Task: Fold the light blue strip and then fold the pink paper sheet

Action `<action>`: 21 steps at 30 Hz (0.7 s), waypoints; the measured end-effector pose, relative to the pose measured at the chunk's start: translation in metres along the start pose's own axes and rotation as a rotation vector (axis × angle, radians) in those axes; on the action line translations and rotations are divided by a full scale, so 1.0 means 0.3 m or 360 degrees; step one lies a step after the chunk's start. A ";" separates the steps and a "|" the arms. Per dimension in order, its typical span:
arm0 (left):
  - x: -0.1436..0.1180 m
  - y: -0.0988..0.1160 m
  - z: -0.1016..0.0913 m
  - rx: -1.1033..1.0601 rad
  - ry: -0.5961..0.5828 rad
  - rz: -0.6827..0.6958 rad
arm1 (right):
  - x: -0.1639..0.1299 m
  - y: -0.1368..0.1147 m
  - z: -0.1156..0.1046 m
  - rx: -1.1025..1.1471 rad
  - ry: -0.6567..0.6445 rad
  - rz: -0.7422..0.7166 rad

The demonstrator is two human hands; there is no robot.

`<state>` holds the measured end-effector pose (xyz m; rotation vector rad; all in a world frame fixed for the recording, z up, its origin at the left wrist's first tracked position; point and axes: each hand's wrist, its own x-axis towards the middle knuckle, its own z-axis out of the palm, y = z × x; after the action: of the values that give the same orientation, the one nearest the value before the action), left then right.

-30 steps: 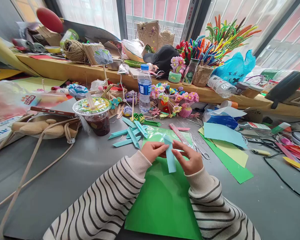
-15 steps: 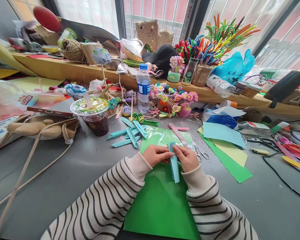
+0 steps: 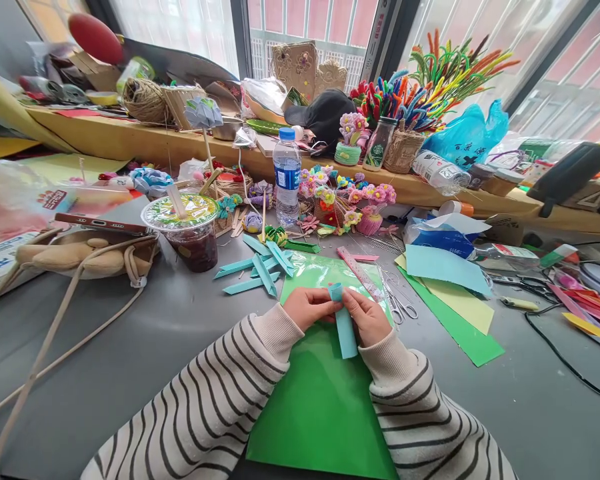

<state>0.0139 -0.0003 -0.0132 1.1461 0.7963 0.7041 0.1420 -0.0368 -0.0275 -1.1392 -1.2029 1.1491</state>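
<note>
Blue paper strip [image 3: 345, 325] pinched in both hands' grip above green sheet [image 3: 325, 400], scissors [image 3: 399, 303] just right.

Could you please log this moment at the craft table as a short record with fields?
Left hand: left hand pinches the top of the light blue paper strip
Right hand: right hand grips the same strip
Under hands: green paper sheet on the grey table
Nearby: loose blue strips, scissors, water bottle, lidded drink cup
</note>
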 end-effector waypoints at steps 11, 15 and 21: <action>0.001 0.010 -0.003 0.0088 0.0384 0.0212 | -0.029 -0.005 0.012 -0.1200 0.0213 -0.0623; -0.002 0.019 -0.006 0.0007 0.0360 0.0138 | -0.028 -0.007 -0.002 -0.1249 0.0143 -0.0658; -0.003 0.031 -0.012 -0.0089 0.0323 0.0079 | -0.036 -0.002 -0.014 -0.0699 -0.0095 -0.0217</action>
<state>0.0097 0.0031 -0.0049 1.0575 0.9153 0.8892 0.1460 -0.0477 -0.0279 -1.3277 -1.6055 0.8405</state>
